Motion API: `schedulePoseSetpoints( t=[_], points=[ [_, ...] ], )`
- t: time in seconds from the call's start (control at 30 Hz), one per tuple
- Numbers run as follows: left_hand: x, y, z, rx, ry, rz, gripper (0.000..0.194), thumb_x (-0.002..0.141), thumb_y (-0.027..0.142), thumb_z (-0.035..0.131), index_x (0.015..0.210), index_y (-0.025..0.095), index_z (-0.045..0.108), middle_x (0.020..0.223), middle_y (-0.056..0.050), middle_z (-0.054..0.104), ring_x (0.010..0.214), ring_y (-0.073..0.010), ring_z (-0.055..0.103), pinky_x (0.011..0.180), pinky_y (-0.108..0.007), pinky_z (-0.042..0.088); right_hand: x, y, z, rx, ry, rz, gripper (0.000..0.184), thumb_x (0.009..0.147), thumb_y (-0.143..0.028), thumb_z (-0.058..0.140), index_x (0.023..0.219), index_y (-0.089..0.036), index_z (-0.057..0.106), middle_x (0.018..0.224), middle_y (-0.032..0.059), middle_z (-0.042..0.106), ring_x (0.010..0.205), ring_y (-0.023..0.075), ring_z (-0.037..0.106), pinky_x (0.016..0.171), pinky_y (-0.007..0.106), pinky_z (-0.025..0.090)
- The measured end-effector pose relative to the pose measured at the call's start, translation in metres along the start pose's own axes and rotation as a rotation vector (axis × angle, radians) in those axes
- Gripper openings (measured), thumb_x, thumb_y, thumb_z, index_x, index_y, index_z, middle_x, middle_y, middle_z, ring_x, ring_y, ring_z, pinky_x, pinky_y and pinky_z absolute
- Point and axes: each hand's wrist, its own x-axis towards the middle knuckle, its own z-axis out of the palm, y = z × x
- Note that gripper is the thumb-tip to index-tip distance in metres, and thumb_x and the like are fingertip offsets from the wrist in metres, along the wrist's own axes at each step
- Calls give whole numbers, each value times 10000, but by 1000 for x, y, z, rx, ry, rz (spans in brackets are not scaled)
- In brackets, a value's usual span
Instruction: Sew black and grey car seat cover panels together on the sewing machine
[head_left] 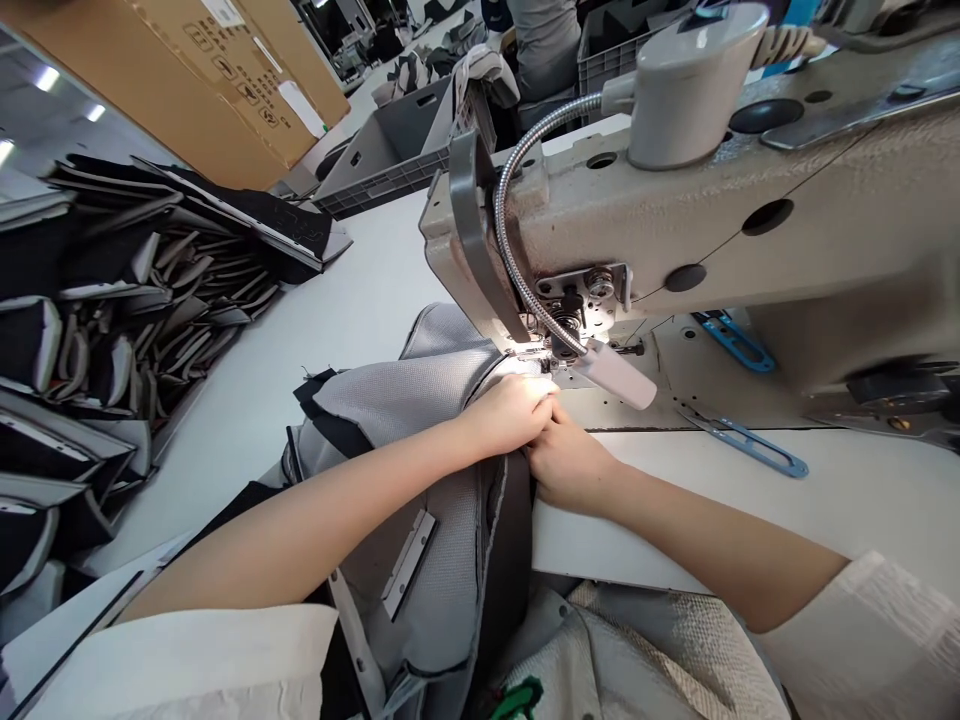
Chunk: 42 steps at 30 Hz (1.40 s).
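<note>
A grey fabric piece with dark edging lies bunched on the white table, its edge running under the sewing machine's lit needle area. My left hand is closed on the fabric edge just in front of the presser foot. Right beside it, touching it, my right hand grips the same edge from the near side. Fingertips of both hands are partly hidden. The fabric hangs over the table's front edge toward my lap, with a pale strip on it.
Blue thread snips lie right of my hands, and a second blue pair rests on the machine bed. Stacked dark fabric pieces fill the left. Behind stand a cardboard box, a grey crate and a person.
</note>
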Motion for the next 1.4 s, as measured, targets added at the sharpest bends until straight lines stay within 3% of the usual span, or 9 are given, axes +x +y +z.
schedulePoseSetpoints(
  t=[0.23, 0.4, 0.6, 0.83, 0.93, 1.03, 1.13, 1.23, 1.4],
  points=[
    [-184, 18, 31, 141, 182, -79, 685, 863, 269, 396, 1462, 251, 63, 1502, -99, 196, 1356, -286, 248, 1031, -466, 378, -17, -17, -9, 37, 23, -66, 296, 782, -272, 519, 1000, -123, 654, 1119, 144, 582, 1188, 305, 394, 1088, 542, 129],
    [-272, -81, 88, 498, 450, -260, 645, 730, 339, 555, 1348, 341, 371, 1330, -121, 481, 1284, -377, 358, 1021, -657, 258, -15, -49, 6, 52, -30, -89, 251, 791, -241, 523, 967, -148, 675, 1033, 120, 627, 1141, 279, 453, 1106, 511, 129],
    [-249, -200, 57, 330, 411, -252, 480, 733, 251, 429, 1195, 208, 553, 1311, -101, 517, 1303, -252, 370, 1065, -478, 338, -14, -92, 32, -124, -52, -56, 480, 708, -357, 632, 1081, -55, 645, 1221, 213, 546, 1225, 359, 390, 1102, 533, 171],
    [-193, -234, 7, 238, 375, -238, 548, 760, 210, 373, 1297, 146, 461, 1443, -75, 346, 1323, -183, 339, 1097, -379, 303, 10, -133, 61, -192, 33, -11, 390, 778, -257, 603, 1159, -170, 606, 1223, 186, 557, 1161, 352, 478, 1000, 588, 310],
    [-161, -221, -22, 186, 385, -341, 542, 788, 138, 325, 1318, 138, 438, 1415, -59, 399, 1289, -164, 392, 1095, -333, 303, 37, -140, 55, -207, 83, 6, 293, 804, -216, 569, 1079, -140, 634, 1097, 216, 608, 1085, 342, 538, 959, 550, 368],
    [-131, -167, -39, 154, 467, -474, 487, 841, 152, 294, 1296, 91, 455, 1361, -119, 462, 1274, -222, 412, 1075, -385, 325, 52, -136, 46, -183, 23, -83, 171, 801, -120, 524, 910, -111, 656, 863, 171, 654, 893, 281, 614, 865, 460, 458],
    [-119, -87, -22, 103, 457, -219, 528, 892, 297, 334, 1380, 96, 324, 1451, -129, 323, 1351, -234, 275, 1111, -388, 273, 44, -129, 50, -142, 57, -162, 240, 820, -118, 491, 1016, -108, 630, 941, 164, 650, 924, 270, 603, 876, 448, 457],
    [-118, -34, 15, 35, 139, 17, 802, 811, 324, 497, 1441, 33, 97, 1500, -177, 145, 1375, -256, 201, 1112, -349, 289, 32, -132, 63, -157, 112, -80, 385, 829, -93, 450, 1199, -121, 549, 1128, 177, 606, 1041, 298, 559, 887, 486, 440],
    [-107, -36, 32, 105, 33, 26, 683, 719, -24, 326, 1371, 173, 370, 1428, -45, 384, 1314, -153, 342, 1090, -309, 316, 37, -139, 53, -52, 73, -79, 246, 848, -122, 430, 1009, -123, 616, 955, 130, 654, 870, 227, 604, 798, 373, 476]
  ],
)
